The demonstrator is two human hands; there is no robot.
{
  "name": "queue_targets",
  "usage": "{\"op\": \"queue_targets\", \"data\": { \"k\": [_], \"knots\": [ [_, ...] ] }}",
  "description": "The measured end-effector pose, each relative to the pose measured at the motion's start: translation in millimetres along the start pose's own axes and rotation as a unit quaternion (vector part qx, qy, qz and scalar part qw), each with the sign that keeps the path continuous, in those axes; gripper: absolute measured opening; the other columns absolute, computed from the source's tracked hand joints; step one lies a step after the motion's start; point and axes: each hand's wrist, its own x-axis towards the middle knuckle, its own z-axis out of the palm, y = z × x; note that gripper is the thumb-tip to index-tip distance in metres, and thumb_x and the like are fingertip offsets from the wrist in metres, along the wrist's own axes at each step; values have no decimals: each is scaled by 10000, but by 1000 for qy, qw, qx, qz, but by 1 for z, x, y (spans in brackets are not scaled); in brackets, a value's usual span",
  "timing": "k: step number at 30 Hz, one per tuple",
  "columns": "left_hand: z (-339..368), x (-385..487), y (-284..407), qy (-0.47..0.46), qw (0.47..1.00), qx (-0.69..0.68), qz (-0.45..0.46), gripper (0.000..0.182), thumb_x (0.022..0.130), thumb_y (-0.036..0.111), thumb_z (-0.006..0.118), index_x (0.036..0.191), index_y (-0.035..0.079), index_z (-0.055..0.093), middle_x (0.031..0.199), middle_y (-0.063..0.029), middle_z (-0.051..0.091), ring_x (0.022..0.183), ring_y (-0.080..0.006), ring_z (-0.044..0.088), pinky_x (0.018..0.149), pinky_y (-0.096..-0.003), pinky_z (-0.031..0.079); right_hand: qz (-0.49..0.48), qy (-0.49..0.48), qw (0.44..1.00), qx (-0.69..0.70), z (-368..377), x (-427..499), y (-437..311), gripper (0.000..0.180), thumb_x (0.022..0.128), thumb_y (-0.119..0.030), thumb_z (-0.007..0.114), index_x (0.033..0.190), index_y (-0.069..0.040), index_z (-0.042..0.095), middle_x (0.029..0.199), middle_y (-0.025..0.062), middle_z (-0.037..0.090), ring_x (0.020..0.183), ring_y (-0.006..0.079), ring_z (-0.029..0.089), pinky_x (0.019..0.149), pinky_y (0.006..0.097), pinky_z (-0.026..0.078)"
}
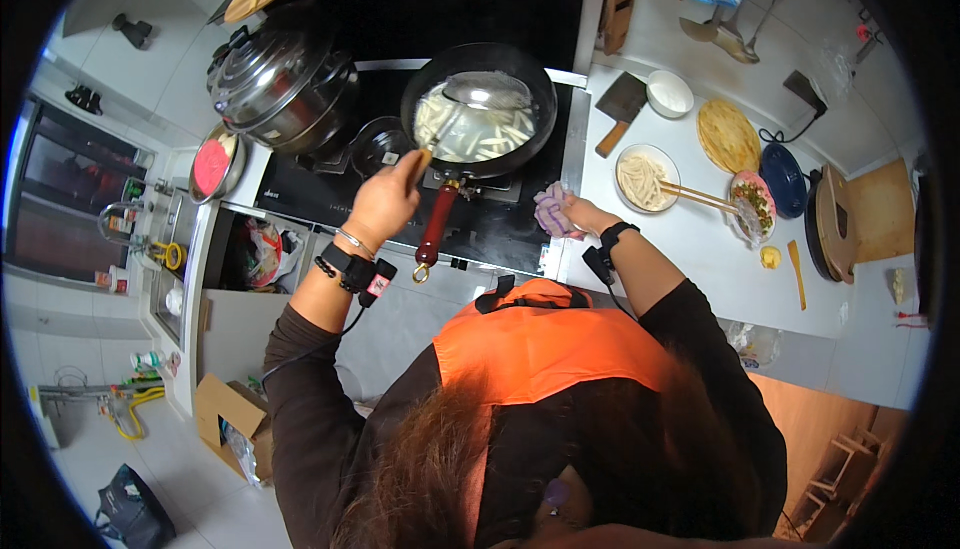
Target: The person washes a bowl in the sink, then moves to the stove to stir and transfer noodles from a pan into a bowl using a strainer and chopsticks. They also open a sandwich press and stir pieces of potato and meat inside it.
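Observation:
A black wok (pixel 544 128) with a red wooden handle (pixel 438 222) stands on the glass gas hob (pixel 330 192). Pale strips of food (pixel 491 145) lie in clear liquid inside it. My left hand (pixel 388 196) grips the handle of a metal strainer (pixel 487 91), whose round head is over the wok. At the hob's right edge, my right hand (pixel 586 216) is closed on a checked purple-and-white cloth (pixel 553 211). To its right, a white bowl (pixel 675 200) holds more pale strips, with wooden chopsticks (pixel 697 195) reaching from it to a bowl of chopped food (pixel 754 200).
A large steel steamer pot (pixel 274 91) and a glass lid (pixel 377 145) occupy the hob's left side. On the right counter are a cleaver (pixel 622 106), a small white bowl (pixel 670 93), flatbreads (pixel 727 134), a blue dish (pixel 784 177) and a round electric griddle (pixel 829 226).

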Motion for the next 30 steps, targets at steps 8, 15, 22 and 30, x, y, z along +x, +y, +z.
{"op": "queue_targets", "data": {
  "k": [8, 15, 22, 30],
  "knots": [
    [20, -24, -28, 63, 986, -119, -97, 422, 913, 312, 629, 1257, 82, 545, 798, -211, 663, 743, -419, 640, 674, -466, 507, 33, -13, 984, 172, 5, 9, 14, 464, 1039, -271, 374, 1463, -90, 326, 1210, 145, 608, 903, 206, 675, 566, 276, 597],
    [70, -19, -166, -82, 930, 28, -357, 726, 806, 373, 756, 1298, -66, 454, 1154, -277, 608, 990, -376, 644, 863, -430, 534, 30, 21, 992, 125, 9, 8, 19, 438, 1017, -317, 392, 1372, -71, 467, 1165, 150, 631, 1049, 239, 619, 910, 331, 497],
    [99, -19, -178, 35, 845, -369, -386, 175, 855, 155, 713, 865, -12, 660, 649, -26, 622, 513, -89, 563, 446, -240, 440, 34, 20, 999, 21, 5, 9, 17, 437, 1043, -276, 360, 1422, -62, 405, 1216, 109, 629, 1085, 189, 613, 952, 293, 474],
    [32, -30, -153, 90, 844, -391, -356, 270, 872, 197, 716, 1034, -12, 662, 696, -17, 623, 511, -66, 537, 432, -202, 395, -272, -21, 932, 239, 8, 10, 3, 405, 967, -193, 556, 1349, -105, 453, 1049, 55, 616, 865, 141, 612, 725, 304, 535]
  ]
}}
